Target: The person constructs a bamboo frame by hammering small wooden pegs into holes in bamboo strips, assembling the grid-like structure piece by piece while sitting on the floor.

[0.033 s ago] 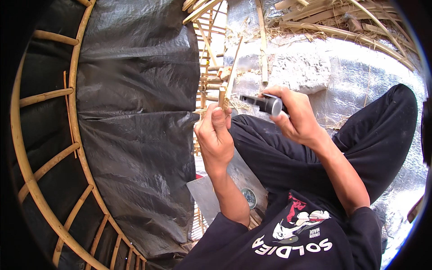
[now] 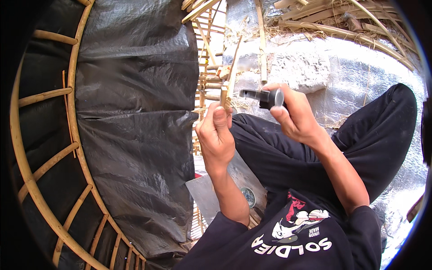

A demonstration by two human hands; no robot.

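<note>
My left hand (image 2: 215, 135) is closed around pale wood or bamboo pieces. A short stub (image 2: 223, 95) stands up past the thumb, and beside it a longer thin strip (image 2: 233, 72) points away from me. Just to the right, my right hand (image 2: 294, 114) grips what looks like a hammer (image 2: 266, 98) with a black and silver head. Its round face is turned toward me, and its narrow end points left at the wood with a small gap between. Most of the hammer's handle is hidden by my fingers.
Black plastic sheeting (image 2: 135, 112) hangs at left beside a bamboo frame (image 2: 74, 108). Split bamboo strips (image 2: 324, 27) lie piled at the far right on silver foil sheeting (image 2: 346, 58). By my left forearm are a grey board (image 2: 202, 193) and a small round container (image 2: 248, 197).
The hammer has turned in my right hand: its round face has swung up and to the right. My left hand and the wood have shifted very slightly right.
</note>
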